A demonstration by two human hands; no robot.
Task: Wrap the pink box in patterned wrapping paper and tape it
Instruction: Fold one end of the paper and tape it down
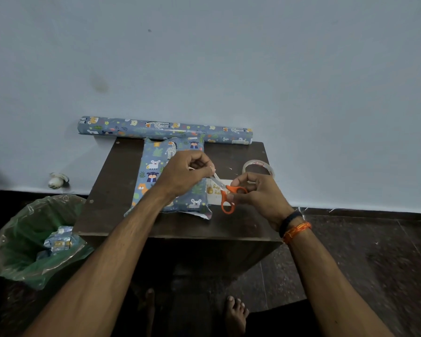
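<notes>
Lying on a dark brown table (112, 190), the box (173, 176) is already covered in blue animal-print paper, its long side running from near to far, and loose paper ends stick out at its near corners. Above the right half of the box the left hand (182, 173) is held with its fingers curled, and a short strip of clear tape (214, 175) is pinched between thumb and forefinger. The strip runs toward the near right, to the blades of the scissors (227, 195). The orange handles of the scissors are gripped by the right hand (255, 193), with fingers through or around the loops; whether the blades are closed on the strip cannot be told. A dark band and an orange thread are worn on the right wrist.

Just right of the box, under the scissors, a white card (215, 190) with gold lettering lies flat on the table. Beyond the right hand, a roll of clear tape (258, 167) rests on the table. At the far edge, against the pale wall, a roll of the same paper (165, 130) is laid crosswise, touching the far end of the box. On the floor to the left of the table a bin (34, 239) lined with a green bag is seen, with scraps of the paper inside. Bare feet show on the dark floor at the near side.
</notes>
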